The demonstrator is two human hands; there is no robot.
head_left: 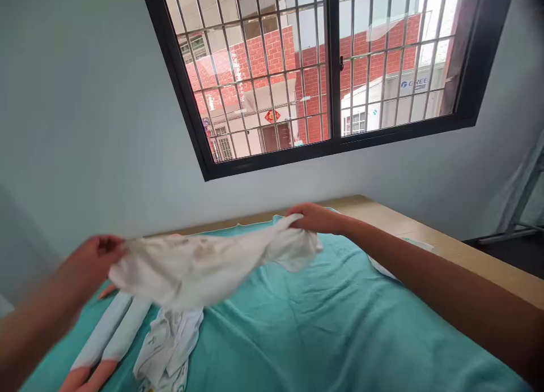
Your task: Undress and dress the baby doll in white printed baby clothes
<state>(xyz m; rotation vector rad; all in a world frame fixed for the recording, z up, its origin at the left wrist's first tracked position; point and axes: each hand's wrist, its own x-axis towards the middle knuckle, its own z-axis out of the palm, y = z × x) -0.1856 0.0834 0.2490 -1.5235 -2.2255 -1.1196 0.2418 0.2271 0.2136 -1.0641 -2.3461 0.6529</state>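
Note:
A white cloth garment (199, 267) hangs stretched between my two hands above the bed-like surface; motion blur hides its exact kind. My left hand (100, 255), blurred, is closed on its left end. At the other end, the fingers of my right hand (312, 217) pinch a gathered part of the fabric. Below the left side of the garment lies a crumpled white printed cloth (170, 346). Beside it are two limbs in white fabric (113, 329) with bare, skin-toned ends, seemingly of a doll; the rest of that figure is mostly hidden behind the garment and my left arm.
A turquoise sheet (306, 324) with wrinkles covers much of the wooden board (408, 222). White material (382, 267) shows partly behind my right forearm. Ahead is a wall with a dark-framed, barred window (335, 137). A metal frame (521, 194) stands at the far right.

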